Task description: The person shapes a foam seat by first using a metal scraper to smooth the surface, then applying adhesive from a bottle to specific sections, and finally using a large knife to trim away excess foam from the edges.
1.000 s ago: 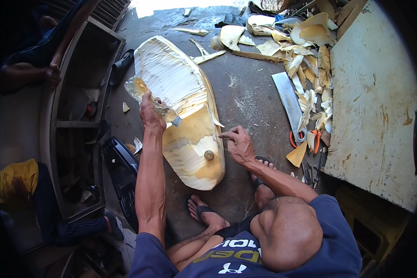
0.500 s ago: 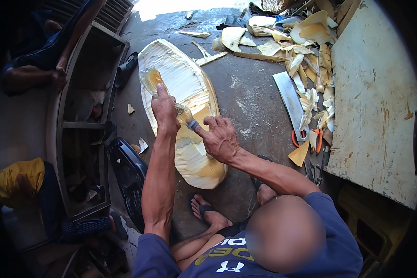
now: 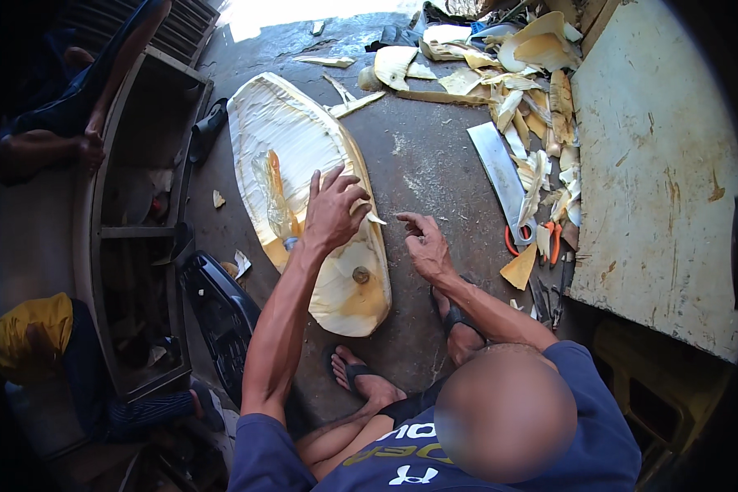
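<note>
Two things lie close about the left hand (image 3: 333, 209): a long cream foam slab (image 3: 348, 307) on the floor (image 3: 435, 107) beneath it, and a clear bottle (image 3: 275, 201), tinged amber, just beside it at nine o'clock. Take the slab as the dial, twelve at the top of the view. The left hand is over its middle, wide open with fingers spread and nothing in its hold; whether it touches the foam I cannot tell. The bottle lies on the slab, base toward eleven, neck toward five. A round brown disc (image 3: 361, 275) shows at five. The right hand (image 3: 426, 250), empty and half curled, is just off the slab's edge at four.

Heaped foam scraps (image 3: 558, 49) lie at two, a broad metal blade (image 3: 494, 164) near three and an orange-handled tool (image 3: 555, 243) just past it. A dark sandal (image 3: 207, 131) sits at ten, a black plastic shell (image 3: 221, 320) at seven. Between nine and ten, another person's hands (image 3: 91, 154) are together beside a metal frame (image 3: 139, 233).
</note>
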Demonstrator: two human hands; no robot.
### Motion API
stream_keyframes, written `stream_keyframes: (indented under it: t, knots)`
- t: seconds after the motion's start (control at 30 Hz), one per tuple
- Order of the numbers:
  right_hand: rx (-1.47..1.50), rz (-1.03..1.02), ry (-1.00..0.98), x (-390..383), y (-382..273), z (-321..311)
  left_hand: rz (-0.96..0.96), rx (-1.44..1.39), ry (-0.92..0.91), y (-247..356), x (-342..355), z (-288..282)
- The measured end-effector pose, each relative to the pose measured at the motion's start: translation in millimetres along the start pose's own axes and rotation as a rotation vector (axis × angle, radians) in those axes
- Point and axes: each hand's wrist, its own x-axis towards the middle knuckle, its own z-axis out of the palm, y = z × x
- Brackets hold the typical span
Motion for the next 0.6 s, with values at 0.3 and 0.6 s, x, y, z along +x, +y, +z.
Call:
stream_keyframes:
  t: [0.3,0.6]
  knots:
    - [0.548,0.371,-0.094,9,4,12,-0.078,0.042,-0.289,7,14,15]
    - [0.453,0.313,-0.051,17,14,18,-0.098,0.014,-0.21,-1,13,28]
